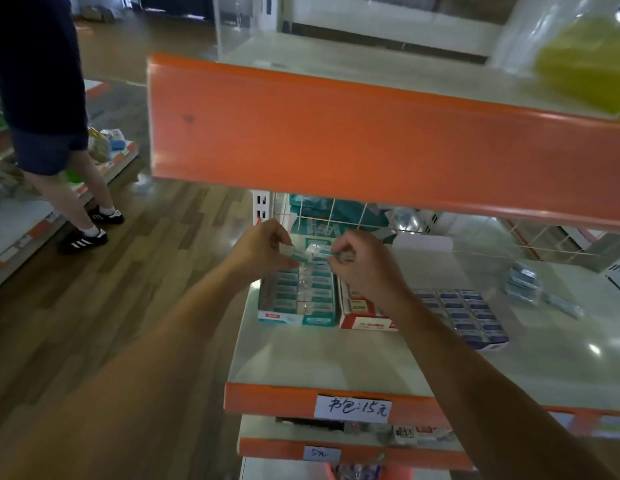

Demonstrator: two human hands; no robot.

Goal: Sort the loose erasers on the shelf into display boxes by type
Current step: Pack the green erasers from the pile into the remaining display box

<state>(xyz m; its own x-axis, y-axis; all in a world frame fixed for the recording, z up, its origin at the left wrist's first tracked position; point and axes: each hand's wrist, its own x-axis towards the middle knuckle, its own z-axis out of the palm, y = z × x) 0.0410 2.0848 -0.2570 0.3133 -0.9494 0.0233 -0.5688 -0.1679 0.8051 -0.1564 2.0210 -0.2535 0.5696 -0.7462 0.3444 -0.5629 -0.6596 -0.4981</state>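
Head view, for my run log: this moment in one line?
left hand: pinches teal-and-white wrapped eraser | right hand: pinches its other end | position: over teal cardboard display box | status: unplaced

Upper shelf edge (pixel 370 140) overhangs display boxes (pixel 296 317); shelf (pixel 336 355) front strip open.

Glossy pale shelf (pixel 336 351); shiny clear-wrapped eraser (pixel 310 252); printed card box (pixel 298 316); smooth wood-grain floor (pixel 145 271).

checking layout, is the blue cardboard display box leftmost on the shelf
No, the blue cardboard display box is rightmost of the three; the teal cardboard display box sits leftmost.
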